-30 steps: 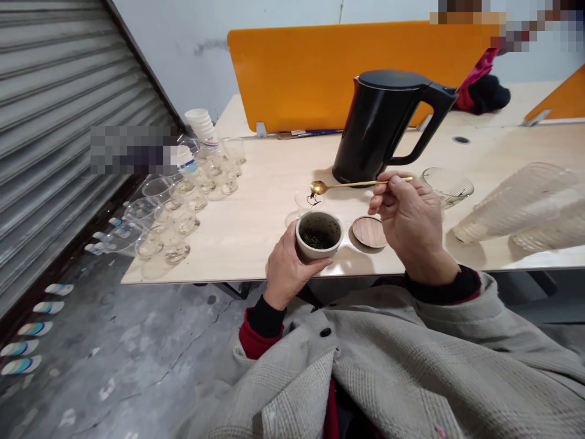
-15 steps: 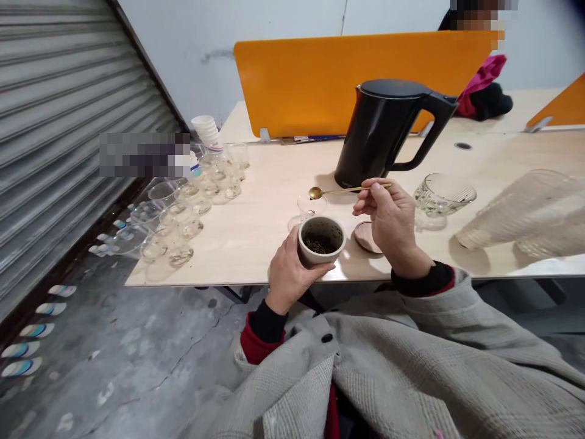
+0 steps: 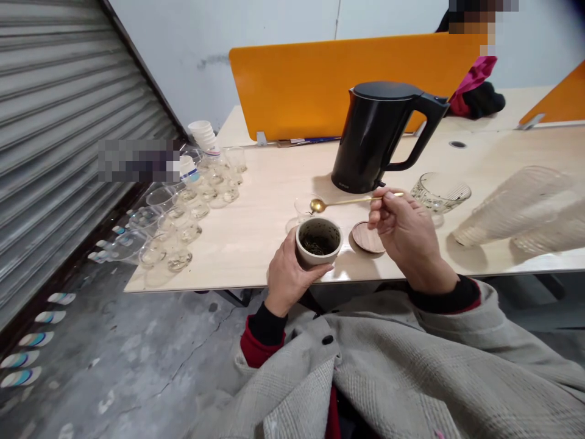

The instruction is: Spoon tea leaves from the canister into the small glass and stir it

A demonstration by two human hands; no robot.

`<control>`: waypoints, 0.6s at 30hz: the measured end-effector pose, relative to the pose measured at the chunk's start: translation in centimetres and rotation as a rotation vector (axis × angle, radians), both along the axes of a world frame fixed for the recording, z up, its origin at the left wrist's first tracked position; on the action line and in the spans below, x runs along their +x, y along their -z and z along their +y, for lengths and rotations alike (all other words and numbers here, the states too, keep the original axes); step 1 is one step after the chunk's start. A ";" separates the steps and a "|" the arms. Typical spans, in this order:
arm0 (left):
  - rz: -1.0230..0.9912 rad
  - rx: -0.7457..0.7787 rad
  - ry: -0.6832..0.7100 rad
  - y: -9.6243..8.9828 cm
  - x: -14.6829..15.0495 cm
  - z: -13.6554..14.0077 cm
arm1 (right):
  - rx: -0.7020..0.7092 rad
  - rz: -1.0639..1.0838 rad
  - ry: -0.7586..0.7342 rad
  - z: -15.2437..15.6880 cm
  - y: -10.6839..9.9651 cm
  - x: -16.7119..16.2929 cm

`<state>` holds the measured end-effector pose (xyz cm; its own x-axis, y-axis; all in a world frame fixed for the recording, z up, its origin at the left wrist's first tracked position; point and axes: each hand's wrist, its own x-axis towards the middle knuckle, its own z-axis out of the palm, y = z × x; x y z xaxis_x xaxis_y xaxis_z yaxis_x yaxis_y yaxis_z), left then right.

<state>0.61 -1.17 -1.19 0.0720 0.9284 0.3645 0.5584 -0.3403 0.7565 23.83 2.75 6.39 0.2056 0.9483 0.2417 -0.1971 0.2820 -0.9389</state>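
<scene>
Where the beige cup (image 3: pixel 319 242) of dark tea leaves stands at the near edge of the table (image 3: pixel 256 231), the left hand (image 3: pixel 287 277) is wrapped around its near wall, fingers curled closed on it. The gold spoon (image 3: pixel 351 201) lies nearly level, long axis left to right, its bowl just beyond the cup's rim. The right hand (image 3: pixel 404 235) pinches the handle end. A wooden lid (image 3: pixel 367 237) lies between cup and right hand; the black kettle (image 3: pixel 381 137) stands behind.
</scene>
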 end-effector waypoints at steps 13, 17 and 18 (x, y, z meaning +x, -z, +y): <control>-0.008 -0.005 -0.025 0.5 -0.2 0.1 | -0.021 0.015 0.108 -1.5 0.0 3.9; -0.006 -0.013 -0.049 0.4 -0.2 0.1 | 0.100 0.006 0.376 -1.3 0.1 8.9; -0.004 -0.015 -0.050 0.3 -0.2 0.1 | 0.129 -0.001 0.457 -1.3 0.1 10.0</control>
